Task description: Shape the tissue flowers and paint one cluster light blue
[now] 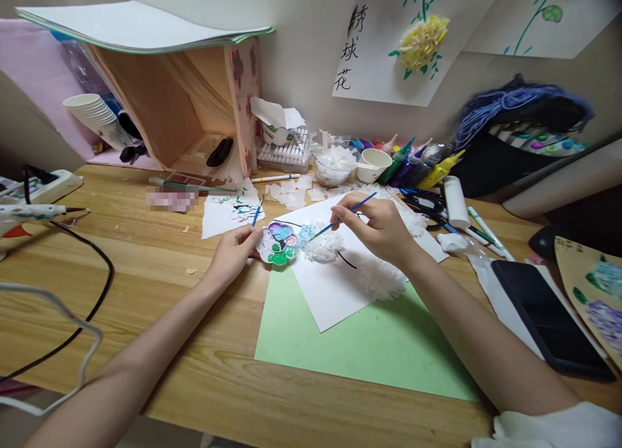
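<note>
My left hand (237, 247) grips the edge of a small flower-shaped paint palette (265, 244) with blue, purple, green and black paint in its wells. Between the fingers of my right hand (372, 224) is a thin blue paintbrush (346, 213), its tip down at the white paper flower cluster (324, 247). Just left of that cluster, some petals (306, 234) show light blue. The clusters are on a white sheet (318, 299) with dark stem lines, over a green sheet (364, 364). Another white cluster (383, 281) lies below my right hand.
Paint bottles (437, 169), a paper cup (373, 165) and a tub of paper scraps (335, 166) line the back. Scissors (422, 205), a phone (549, 315) and markers (488, 234) lie right. A glue gun (34, 212) with a black cord (109, 266) is left, near a cardboard box (245, 111).
</note>
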A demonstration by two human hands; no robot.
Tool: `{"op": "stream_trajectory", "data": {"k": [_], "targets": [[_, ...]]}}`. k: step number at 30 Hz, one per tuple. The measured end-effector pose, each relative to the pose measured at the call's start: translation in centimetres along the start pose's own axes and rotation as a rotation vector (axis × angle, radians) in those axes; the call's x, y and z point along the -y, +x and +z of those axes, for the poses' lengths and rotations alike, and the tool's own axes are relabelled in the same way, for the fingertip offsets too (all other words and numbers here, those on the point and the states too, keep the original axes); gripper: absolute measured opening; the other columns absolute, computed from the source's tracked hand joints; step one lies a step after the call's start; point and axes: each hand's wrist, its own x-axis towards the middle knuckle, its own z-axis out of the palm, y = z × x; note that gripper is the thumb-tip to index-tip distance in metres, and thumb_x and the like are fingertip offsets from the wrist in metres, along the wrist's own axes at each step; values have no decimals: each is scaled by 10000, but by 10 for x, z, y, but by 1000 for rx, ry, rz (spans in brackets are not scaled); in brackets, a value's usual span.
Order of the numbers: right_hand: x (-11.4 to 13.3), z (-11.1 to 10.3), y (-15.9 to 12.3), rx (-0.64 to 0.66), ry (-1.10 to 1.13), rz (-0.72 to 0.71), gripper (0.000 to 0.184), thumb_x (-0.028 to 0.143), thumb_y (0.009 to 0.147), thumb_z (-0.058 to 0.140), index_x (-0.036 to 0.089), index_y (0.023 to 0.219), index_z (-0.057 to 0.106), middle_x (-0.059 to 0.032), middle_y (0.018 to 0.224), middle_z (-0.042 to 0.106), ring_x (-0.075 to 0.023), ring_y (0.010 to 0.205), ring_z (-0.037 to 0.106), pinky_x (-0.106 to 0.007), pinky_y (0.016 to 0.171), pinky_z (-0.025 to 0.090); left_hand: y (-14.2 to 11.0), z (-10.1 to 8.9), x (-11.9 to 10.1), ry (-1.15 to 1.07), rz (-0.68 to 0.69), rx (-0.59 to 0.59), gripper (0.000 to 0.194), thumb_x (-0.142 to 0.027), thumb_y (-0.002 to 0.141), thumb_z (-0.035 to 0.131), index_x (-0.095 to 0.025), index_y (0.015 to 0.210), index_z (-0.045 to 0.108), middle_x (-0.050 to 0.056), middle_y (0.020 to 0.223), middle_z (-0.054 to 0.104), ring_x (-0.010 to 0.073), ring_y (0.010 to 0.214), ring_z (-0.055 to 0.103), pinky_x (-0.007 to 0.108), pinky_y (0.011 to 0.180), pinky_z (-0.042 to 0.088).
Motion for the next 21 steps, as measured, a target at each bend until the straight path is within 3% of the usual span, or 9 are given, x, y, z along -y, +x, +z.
{"op": "stream_trajectory", "data": {"k": [15, 21], "targets": [[4, 0, -1, 30, -64, -16, 249, 281, 884, 460, 176, 699, 588, -2, 672, 633, -104, 627, 561, -232, 602, 399, 0, 0, 0, -10, -14, -4, 334, -470, 697, 625, -138, 724, 639, 2, 640, 629, 127, 572, 595, 232, 568, 511], [3, -2, -1, -20, -48, -27, 259, 284, 887, 453, 173, 689, 579, -6, 657, 626, -107, 615, 561, -239, 603, 405, 0, 0, 0, -3, -3, 2, 321, -460, 715, 612, -140, 720, 633, -4, 636, 619, 122, 573, 590, 223, 568, 507]]}}
